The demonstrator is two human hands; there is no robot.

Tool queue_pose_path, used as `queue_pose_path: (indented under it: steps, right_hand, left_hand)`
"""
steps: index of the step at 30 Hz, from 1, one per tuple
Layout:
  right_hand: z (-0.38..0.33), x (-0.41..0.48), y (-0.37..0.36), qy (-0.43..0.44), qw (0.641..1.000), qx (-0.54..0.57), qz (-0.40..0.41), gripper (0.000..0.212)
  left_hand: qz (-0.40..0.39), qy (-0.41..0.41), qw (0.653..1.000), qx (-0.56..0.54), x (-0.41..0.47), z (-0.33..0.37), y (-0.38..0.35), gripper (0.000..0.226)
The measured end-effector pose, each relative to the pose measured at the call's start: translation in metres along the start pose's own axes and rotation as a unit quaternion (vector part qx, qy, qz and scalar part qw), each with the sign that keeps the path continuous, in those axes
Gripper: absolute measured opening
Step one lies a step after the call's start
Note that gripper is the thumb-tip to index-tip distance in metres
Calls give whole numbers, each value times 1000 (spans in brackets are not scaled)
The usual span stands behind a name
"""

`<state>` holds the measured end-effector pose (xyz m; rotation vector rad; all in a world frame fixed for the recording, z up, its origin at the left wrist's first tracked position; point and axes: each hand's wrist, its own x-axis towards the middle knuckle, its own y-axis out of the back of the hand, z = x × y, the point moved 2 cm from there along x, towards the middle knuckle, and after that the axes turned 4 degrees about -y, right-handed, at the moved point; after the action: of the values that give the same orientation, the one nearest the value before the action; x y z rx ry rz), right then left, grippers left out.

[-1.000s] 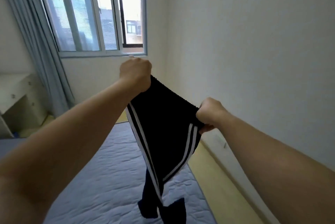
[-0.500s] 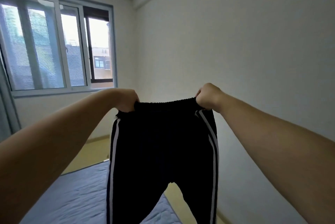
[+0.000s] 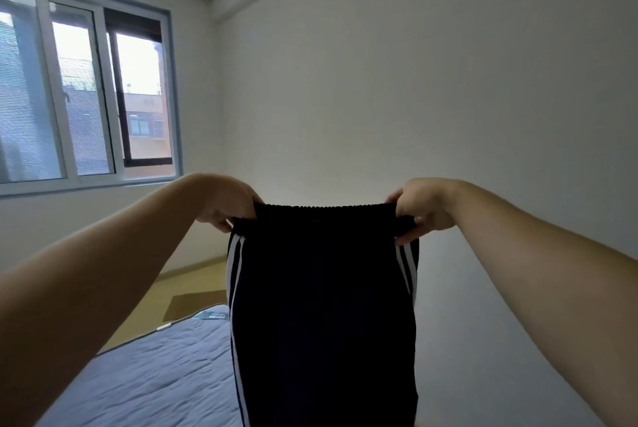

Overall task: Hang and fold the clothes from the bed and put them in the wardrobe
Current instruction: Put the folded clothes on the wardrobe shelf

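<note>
Dark track pants point(image 3: 322, 305) with white side stripes hang upright in front of me, held up by the ribbed waistband. My left hand point(image 3: 229, 204) grips the waistband's left end. My right hand point(image 3: 419, 210) pinches its right end, thumb in front. The waistband is stretched level between both hands. The legs drop out of view at the bottom edge. Below and to the left lies the bed point(image 3: 155, 375) with its blue quilted cover.
A large window point(image 3: 86, 91) fills the left wall. A plain white wall point(image 3: 414, 81) stands straight ahead and to the right. Wooden floor point(image 3: 186, 288) shows between the bed's far end and the wall. No wardrobe is in view.
The pants went from hanging twisted from uneven hands to being held flat and level by the waistband. My view has lifted and turned right; both hands now sit lower and wider apart.
</note>
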<state>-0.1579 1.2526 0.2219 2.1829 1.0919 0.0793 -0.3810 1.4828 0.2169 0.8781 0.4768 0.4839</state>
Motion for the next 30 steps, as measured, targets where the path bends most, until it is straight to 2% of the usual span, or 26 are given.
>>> queue_pose_path:
  steps: [2, 4, 6, 9, 11, 13, 15, 16, 18, 20, 22, 24, 26, 28, 30]
  right_hand:
    - [6, 2, 1, -1, 999, 51, -8, 21]
    - [12, 4, 0, -9, 999, 53, -1, 19]
    - [16, 4, 0, -25, 998, 54, 26, 12]
    - [15, 1, 0, -36, 997, 33, 60, 11]
    - [12, -3, -2, -33, 999, 19, 37, 16]
    - [9, -8, -3, -24, 999, 25, -3, 27]
    - [8, -13, -2, -22, 1000, 17, -8, 34]
    - [7, -16, -3, -21, 1000, -2, -1, 33]
    - [4, -20, -7, -25, 998, -49, 20, 27]
    - [5, -20, -10, -38, 993, -99, 48, 24]
    - [10, -16, -7, -53, 988, -120, 82, 24]
    - [15, -14, -1, -71, 987, -84, 113, 15]
    - [17, -12, 4, -78, 988, -46, 125, 13]
    - [15, -13, 4, -67, 990, -30, 117, 15]
    - [11, -13, -1, -56, 993, -20, 106, 16]
  left_hand:
    - [-19, -14, 998, -52, -1, -2, 3, 38]
    - [-38, -24, 996, -72, -2, -2, 4, 46]
    - [-18, -27, 996, -78, -2, 0, 2, 48]
    - [121, -17, 991, -58, 6, 8, -8, 40]
    - [219, -23, 975, 15, 6, 15, -20, 34]
    - [266, -23, 957, 113, 3, 18, -29, 24]
    - [255, -8, 958, 131, 4, 19, -32, 19]
    - [224, 5, 968, 116, 6, 19, -32, 19]
    - [124, 34, 991, 40, 7, 18, -33, 18]
    - [35, 23, 999, -33, 6, 18, -33, 26]
    - [-44, -4, 993, -113, 1, 15, -31, 43]
    - [-93, -20, 974, -203, -1, 12, -27, 54]
    - [-83, -24, 971, -221, -1, 14, -26, 55]
    - [10, -16, 990, -140, 0, 20, -28, 46]
    - [130, -14, 991, -32, 0, 28, -30, 33]
